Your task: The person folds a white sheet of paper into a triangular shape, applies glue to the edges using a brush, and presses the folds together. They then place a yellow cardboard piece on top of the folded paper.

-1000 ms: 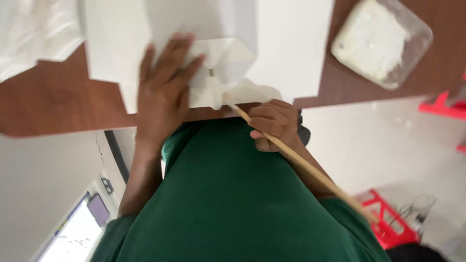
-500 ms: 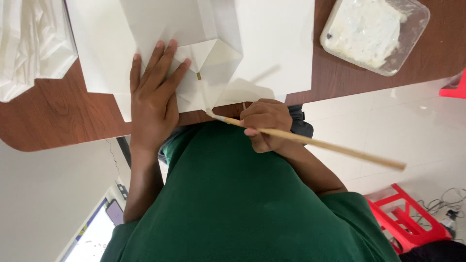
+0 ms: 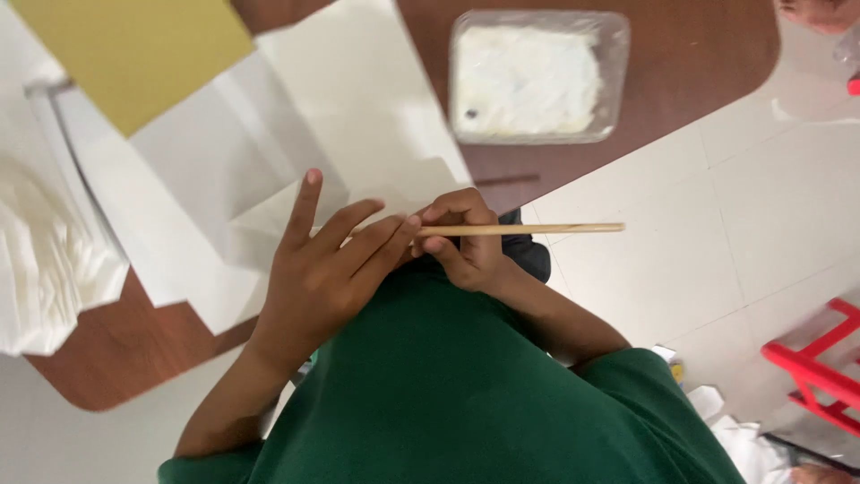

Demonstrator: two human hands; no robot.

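From the head camera, looking straight down, the right hand (image 3: 466, 242) is pinching a thin wooden stick (image 3: 524, 230), fingers curled closed around its near end. The stick is lying almost level across the picture, its long axis running from that hand out toward the person's right, its free end hanging over the pale tiled floor (image 3: 717, 224) beyond the table (image 3: 681, 81) edge. The left hand (image 3: 327, 269) is lying flat with fingers spread on folded white paper (image 3: 358, 134), holding nothing, its fingertips touching the right hand at the stick's gripped end. A clear plastic tub (image 3: 537, 76) of white paste is sitting well apart, further up the brown table. A yellow sheet (image 3: 134, 49) is covering the upper left corner.
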